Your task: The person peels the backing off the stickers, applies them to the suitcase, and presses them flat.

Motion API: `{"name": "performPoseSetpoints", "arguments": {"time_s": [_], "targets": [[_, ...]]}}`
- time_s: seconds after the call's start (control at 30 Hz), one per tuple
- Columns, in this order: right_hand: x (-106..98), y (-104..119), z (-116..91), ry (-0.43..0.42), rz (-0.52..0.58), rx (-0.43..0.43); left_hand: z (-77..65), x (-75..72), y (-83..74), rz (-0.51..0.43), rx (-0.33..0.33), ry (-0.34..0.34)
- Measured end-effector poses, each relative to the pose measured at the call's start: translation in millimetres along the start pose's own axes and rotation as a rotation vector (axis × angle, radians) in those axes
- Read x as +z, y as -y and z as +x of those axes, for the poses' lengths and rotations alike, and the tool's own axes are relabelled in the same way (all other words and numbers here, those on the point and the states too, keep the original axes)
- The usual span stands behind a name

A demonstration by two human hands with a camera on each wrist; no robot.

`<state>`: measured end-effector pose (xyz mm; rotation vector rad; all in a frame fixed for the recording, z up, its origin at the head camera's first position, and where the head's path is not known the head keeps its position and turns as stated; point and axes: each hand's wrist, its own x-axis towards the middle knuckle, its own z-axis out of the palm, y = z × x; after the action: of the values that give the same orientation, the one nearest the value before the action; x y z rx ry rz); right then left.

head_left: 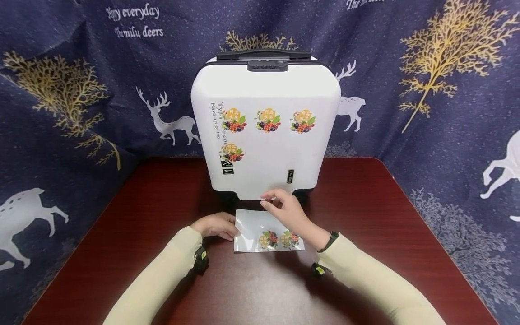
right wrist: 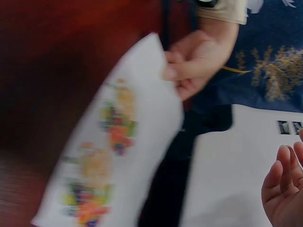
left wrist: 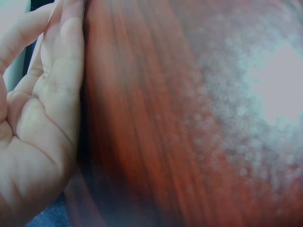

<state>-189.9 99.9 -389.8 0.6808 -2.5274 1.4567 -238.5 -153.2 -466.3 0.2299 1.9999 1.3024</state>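
Sticker sheet (head_left: pixel 260 228) | left grip (head_left: pixel 218 225) pinches left edge | right grip (head_left: pixel 285 208) relaxed near far edge

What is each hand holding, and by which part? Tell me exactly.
The left hand holds the sticker sheet by its left edge as the head view shows it, away from the fruit stickers. Nothing shows held in the right hand.

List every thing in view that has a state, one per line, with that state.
Suitcase: upright, looks closed.
Suitcase stickers: four, on its front.
Sheet: held at one end, bent.
Sheet stickers: two, on the sheet.
Left hand: pinching the sheet.
Right hand: near the sheet, nothing visibly held.
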Motion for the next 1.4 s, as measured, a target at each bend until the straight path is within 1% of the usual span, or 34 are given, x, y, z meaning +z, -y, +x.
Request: {"name": "performPoseSetpoints", "arguments": {"time_s": [0.07, 0.2, 0.4, 0.47, 0.63, 0.73, 0.93, 1.1, 1.17, 1.27, 1.4], "targets": [[2, -7, -7, 0.018, 0.007, 0.047, -0.5, 0.2, 0.2, 0.000, 0.004, 0.004], [6, -20, -18, 0.039, 0.005, 0.114, -1.1, 0.6, 0.5, -0.006, 0.008, 0.010], [8, -31, -25, 0.077, -0.023, 0.161, -2.0, 0.8, 1.1, -0.005, 0.012, 0.003], [7, -35, -26, 0.105, -0.046, 0.168, -2.1, 1.2, 0.9, -0.004, 0.010, 0.003], [3, -49, -26, 0.235, -0.089, 0.147, -1.9, 2.7, -1.9, 0.005, 0.008, -0.005], [2, -57, -25, 0.288, -0.085, 0.129, -2.6, 3.4, -4.4, 0.012, 0.007, -0.017], [5, -69, -21, 0.328, -0.066, 0.111, -4.4, 2.5, -5.7, 0.035, 0.019, -0.027], [6, -73, -20, 0.350, -0.116, 0.120, -5.2, 2.1, -5.9, 0.034, 0.029, -0.017], [6, -73, -20, 0.359, -0.134, 0.111, -6.1, 1.6, -5.3, 0.025, 0.039, -0.006], [6, -74, -21, 0.375, -0.151, 0.107, -7.1, 0.7, -3.9, -0.007, 0.043, 0.003], [5, -73, -21, 0.388, -0.185, 0.127, -6.1, -0.9, -1.7, -0.097, 0.054, 0.017]]}}
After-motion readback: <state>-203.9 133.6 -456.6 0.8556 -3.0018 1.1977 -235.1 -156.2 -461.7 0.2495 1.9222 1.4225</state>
